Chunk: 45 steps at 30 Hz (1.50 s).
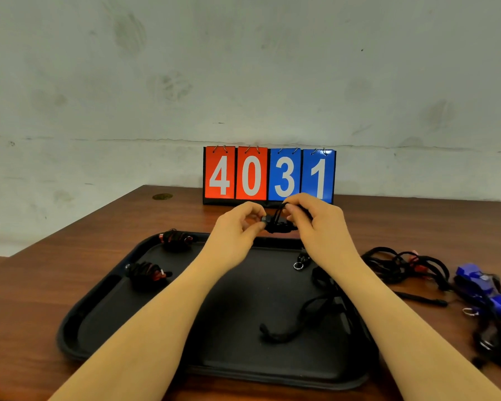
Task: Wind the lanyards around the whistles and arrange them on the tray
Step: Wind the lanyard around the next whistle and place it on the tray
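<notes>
Above the far edge of the black tray (104, 308), my left hand (237, 227) pinches one end of a black whistle (275, 224). My right hand (315, 224) holds its black lanyard looped over the whistle's other end. The lanyard's loose tail (298, 322) hangs down under my right wrist and lies on the tray with a metal clip (300, 263). Two wound red-and-black whistles rest on the tray's left side, one at the far corner (175, 240), one nearer (146, 274).
On the wooden table to the right of the tray lie a tangle of black lanyards with a red whistle (408, 266) and blue whistles with cords (483, 287). A flip scoreboard reading 4031 (269, 175) stands at the back against the wall.
</notes>
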Motion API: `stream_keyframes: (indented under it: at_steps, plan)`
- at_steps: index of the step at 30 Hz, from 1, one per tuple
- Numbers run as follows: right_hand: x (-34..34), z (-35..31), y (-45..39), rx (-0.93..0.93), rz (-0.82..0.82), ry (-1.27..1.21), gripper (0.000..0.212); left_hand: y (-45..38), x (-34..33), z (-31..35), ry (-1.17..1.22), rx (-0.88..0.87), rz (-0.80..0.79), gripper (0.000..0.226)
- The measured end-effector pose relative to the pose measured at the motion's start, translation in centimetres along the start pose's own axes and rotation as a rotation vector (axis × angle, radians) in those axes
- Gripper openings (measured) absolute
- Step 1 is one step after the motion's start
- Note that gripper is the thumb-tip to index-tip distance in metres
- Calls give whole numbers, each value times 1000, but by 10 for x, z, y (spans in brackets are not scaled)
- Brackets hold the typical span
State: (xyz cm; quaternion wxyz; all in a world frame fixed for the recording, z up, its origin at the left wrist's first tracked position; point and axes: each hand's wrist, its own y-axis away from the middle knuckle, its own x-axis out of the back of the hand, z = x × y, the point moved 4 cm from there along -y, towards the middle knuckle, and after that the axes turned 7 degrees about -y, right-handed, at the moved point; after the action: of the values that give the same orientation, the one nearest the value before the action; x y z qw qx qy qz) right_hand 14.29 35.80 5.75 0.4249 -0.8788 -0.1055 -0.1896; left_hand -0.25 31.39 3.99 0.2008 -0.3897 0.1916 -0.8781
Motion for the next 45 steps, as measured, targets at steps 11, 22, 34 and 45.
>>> stream_keyframes:
  at_steps: [11,22,34,45]
  plan:
    - [10,14,-3,-318,89,-471,9,6,-1,13,90,-70,-153,17]
    - [10,19,-2,-450,67,-583,9,7,5,20,293,-46,-120,14]
    - [-10,8,3,-299,-184,-431,8,4,7,5,546,166,27,9]
    - [-3,-11,4,-177,-242,-414,7,-3,12,-3,391,214,160,9]
